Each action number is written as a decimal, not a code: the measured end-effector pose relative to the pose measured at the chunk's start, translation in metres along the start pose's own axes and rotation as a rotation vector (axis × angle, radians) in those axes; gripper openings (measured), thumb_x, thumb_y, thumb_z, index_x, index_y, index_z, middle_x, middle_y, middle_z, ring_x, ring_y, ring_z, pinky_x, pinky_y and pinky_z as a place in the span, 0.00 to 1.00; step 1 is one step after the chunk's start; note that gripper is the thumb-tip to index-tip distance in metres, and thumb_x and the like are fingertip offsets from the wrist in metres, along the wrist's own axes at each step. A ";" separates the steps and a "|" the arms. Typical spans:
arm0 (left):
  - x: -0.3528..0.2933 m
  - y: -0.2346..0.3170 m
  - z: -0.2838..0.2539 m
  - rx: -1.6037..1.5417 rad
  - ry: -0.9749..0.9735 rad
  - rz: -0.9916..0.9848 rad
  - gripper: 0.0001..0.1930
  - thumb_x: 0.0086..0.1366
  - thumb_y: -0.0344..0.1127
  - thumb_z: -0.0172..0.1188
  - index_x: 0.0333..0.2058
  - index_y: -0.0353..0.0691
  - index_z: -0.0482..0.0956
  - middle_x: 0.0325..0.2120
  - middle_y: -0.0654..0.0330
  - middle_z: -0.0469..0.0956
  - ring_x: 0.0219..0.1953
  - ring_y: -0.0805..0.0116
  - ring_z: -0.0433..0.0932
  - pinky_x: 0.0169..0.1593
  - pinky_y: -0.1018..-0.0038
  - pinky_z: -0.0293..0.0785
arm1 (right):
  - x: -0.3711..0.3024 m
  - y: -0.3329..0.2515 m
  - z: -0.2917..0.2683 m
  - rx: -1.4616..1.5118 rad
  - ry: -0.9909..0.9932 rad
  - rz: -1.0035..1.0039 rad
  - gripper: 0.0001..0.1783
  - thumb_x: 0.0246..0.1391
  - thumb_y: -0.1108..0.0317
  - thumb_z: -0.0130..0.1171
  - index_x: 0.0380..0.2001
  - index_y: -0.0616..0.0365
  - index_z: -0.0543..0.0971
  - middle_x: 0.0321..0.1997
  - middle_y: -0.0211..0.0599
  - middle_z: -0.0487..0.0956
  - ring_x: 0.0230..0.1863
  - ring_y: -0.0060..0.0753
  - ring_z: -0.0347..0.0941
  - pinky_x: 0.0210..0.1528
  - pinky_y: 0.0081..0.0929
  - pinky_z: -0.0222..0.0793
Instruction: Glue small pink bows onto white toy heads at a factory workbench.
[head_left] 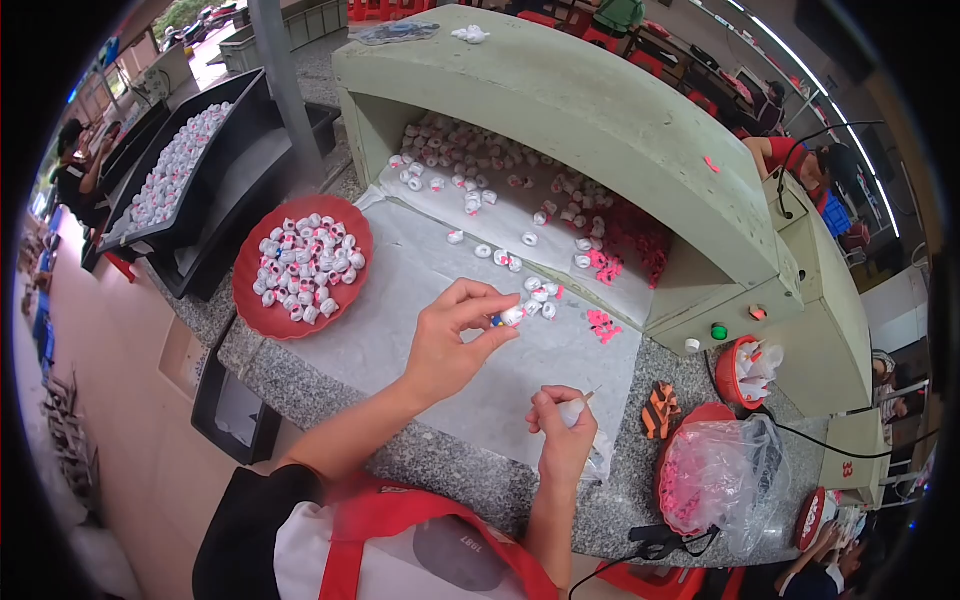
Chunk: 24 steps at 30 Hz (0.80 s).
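Between the thumb and fingertips of my left hand (455,335) is a small white moulded piece (513,316) with pink and blue spots. My right hand (562,425), lower and to the right, is closed around a small white needle-tip bottle (572,411), its thin tip pointing up and right. Just beyond the left fingertips lies a loose group of similar white pieces (541,292). Small bright pink parts (604,326) are scattered to their right. A red scalloped bowl (246,285) heaped with white pieces stands left of my left hand.
A pale green hooded machine (560,70) arches over more white pieces and pink parts, with buttons (719,331) at its right. Black bins (190,255) stand at left. At right are a red cup (727,372), an orange-black object (659,410) and a plastic-covered red bowl (668,500). Other people sit nearby.
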<state>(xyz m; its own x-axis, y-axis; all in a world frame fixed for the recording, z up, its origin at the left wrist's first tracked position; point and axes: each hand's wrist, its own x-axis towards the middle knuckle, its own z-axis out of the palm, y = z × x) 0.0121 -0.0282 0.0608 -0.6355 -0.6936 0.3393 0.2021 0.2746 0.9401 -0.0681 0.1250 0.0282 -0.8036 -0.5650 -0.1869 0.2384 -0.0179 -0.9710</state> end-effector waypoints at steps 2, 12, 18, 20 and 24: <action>-0.001 -0.005 -0.004 0.051 0.060 0.060 0.16 0.47 0.23 0.60 0.38 0.39 0.76 0.32 0.60 0.70 0.31 0.76 0.72 0.33 0.82 0.72 | 0.000 0.000 0.001 -0.004 -0.010 -0.009 0.07 0.44 0.76 0.56 0.29 0.64 0.72 0.23 0.35 0.73 0.19 0.21 0.68 0.19 0.16 0.61; -0.024 0.012 0.007 -0.440 -0.253 -0.527 0.16 0.49 0.19 0.58 0.40 0.29 0.71 0.32 0.56 0.75 0.34 0.75 0.75 0.38 0.80 0.72 | -0.005 -0.025 0.018 0.099 -0.043 -0.136 0.09 0.45 0.77 0.55 0.33 0.66 0.72 0.25 0.35 0.73 0.19 0.21 0.68 0.19 0.14 0.62; -0.028 0.017 0.014 -0.262 -0.245 -0.408 0.19 0.48 0.18 0.59 0.42 0.30 0.70 0.36 0.57 0.72 0.36 0.70 0.75 0.41 0.78 0.74 | -0.004 -0.030 0.011 0.040 -0.062 -0.075 0.11 0.44 0.78 0.56 0.35 0.63 0.75 0.28 0.33 0.74 0.24 0.18 0.69 0.23 0.11 0.64; -0.030 0.020 0.017 -0.184 -0.252 -0.300 0.20 0.47 0.19 0.60 0.42 0.32 0.71 0.36 0.57 0.70 0.36 0.70 0.74 0.42 0.77 0.74 | -0.006 -0.032 0.013 -0.041 -0.038 -0.206 0.09 0.45 0.79 0.54 0.33 0.66 0.75 0.29 0.35 0.74 0.22 0.18 0.69 0.20 0.13 0.64; -0.031 0.023 0.016 -0.044 -0.271 -0.116 0.22 0.43 0.20 0.63 0.41 0.35 0.73 0.35 0.58 0.68 0.38 0.69 0.74 0.41 0.76 0.76 | -0.006 -0.035 0.007 -0.084 -0.066 -0.208 0.07 0.44 0.80 0.54 0.30 0.65 0.76 0.30 0.34 0.74 0.23 0.17 0.68 0.21 0.12 0.64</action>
<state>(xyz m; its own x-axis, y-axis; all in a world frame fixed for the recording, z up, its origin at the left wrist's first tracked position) 0.0241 0.0104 0.0712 -0.8309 -0.5139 0.2132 0.1445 0.1707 0.9747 -0.0683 0.1231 0.0645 -0.7925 -0.6093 0.0266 0.0226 -0.0729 -0.9971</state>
